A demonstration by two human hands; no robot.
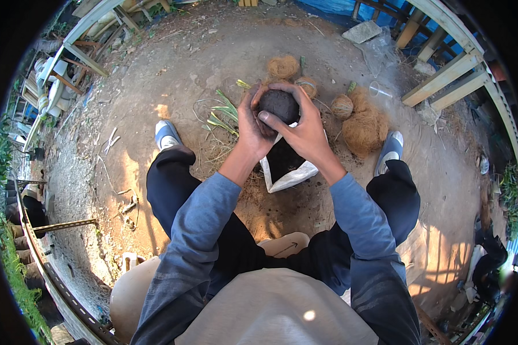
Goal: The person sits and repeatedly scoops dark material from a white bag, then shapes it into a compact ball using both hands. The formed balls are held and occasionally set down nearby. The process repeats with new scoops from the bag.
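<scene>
Between my left hand (252,125) and my right hand (307,123) is a rounded ball of dark, moist soil (279,103). My left palm cups its left side, and my right fingers and thumb curl over the top and front. Both hands are smudged with soil. Below them stands an open white sack (292,180) with dark soil (282,159) inside, partly hidden by my wrists. Cut green leafy plants (224,113) with dry roots lie left of my hands. Beyond my hands sits a coir bundle (283,67), with a string-wrapped coir ball (307,87) near my right fingers.
Right of the sack are another string-wrapped ball (342,107), a heap of loose coir (364,127) and a clear plastic cup (380,89). A concrete block (361,31) and plastic sheet (377,51) lie farther back. Metal-framed racks (449,79) edge the dirt ground.
</scene>
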